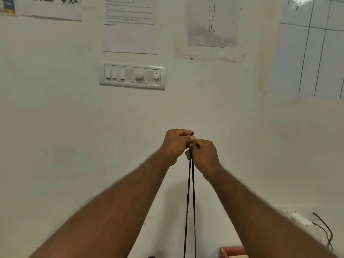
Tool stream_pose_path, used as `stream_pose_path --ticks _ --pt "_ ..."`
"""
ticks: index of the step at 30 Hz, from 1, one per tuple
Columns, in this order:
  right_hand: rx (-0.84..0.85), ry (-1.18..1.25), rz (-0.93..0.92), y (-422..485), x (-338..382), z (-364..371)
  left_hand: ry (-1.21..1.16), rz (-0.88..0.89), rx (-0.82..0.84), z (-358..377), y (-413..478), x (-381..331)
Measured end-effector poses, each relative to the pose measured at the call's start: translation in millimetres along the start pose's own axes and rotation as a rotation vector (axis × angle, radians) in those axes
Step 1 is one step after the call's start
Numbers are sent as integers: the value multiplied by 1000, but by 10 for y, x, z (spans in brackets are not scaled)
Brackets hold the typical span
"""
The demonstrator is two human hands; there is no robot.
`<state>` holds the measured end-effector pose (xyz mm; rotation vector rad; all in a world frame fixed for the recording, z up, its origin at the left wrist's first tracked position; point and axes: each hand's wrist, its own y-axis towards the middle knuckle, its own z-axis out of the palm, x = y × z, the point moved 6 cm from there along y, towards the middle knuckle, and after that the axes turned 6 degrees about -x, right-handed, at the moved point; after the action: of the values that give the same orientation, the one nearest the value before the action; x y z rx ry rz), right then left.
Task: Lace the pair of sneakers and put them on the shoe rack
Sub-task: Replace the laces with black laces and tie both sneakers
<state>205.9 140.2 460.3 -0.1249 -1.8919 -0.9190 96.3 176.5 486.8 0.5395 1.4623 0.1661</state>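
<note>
A pale wall (55,127) carries a white switch panel (132,76) with a printed sheet (130,34) above it, a coded sheet (51,6) upper left, a leg drawing (213,25) and a ruled chart (312,53) on the right; low right, a white adapter (301,219) with a black cable (325,229), and a red box (232,251) at the bottom edge

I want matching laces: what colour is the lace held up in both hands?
Black; the head view shows the lace hanging in two dark strands.
</note>
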Motion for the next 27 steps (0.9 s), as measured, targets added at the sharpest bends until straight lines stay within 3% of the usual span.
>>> stream_pose_path --ticks 4,11,20,27 --pt "35 -1 15 -13 2 18 -12 5 -23 -35 56 49" --pt "149 -208 -55 13 -17 34 -16 -6 -31 -68 47 137" --pt "38 -196 -67 55 52 -33 -8 -10 -52 -32 138 127" --pt "81 -252 -112 175 106 -30 -32 -16 -34 -29 210 84"
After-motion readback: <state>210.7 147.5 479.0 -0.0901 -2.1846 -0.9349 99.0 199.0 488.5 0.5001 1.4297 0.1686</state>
